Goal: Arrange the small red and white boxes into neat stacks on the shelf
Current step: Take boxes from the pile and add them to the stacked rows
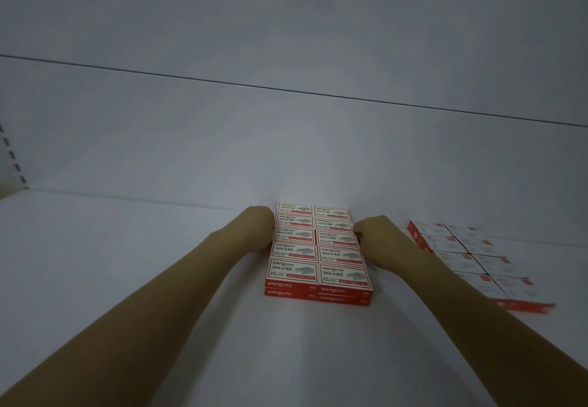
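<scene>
Boxes: a block of red and white boxes [318, 253], two columns wide, five rows deep and two layers high. Its far row sits at the shelf's back edge and its red ends face the front edge.
Left hand: the left hand [262, 225] is against the block's left side. Its fingers are hidden, so I cannot tell whether it grips.
Right hand: the right hand [370, 231] is against the block's right side with fingers curled at a top box's edge. I cannot tell whether it holds the box.
Second group: blurred red and white boxes [471, 257] lie flat, apart from the block and towards the shelf's right.
Shelf: a plain white shelf [143, 263].
Back panel: a pale grey back panel [286, 152] crossed by a thin dark seam [222, 81].
Upright: a slotted upright [12, 155] at the shelf's left back corner.
Light: dim.
</scene>
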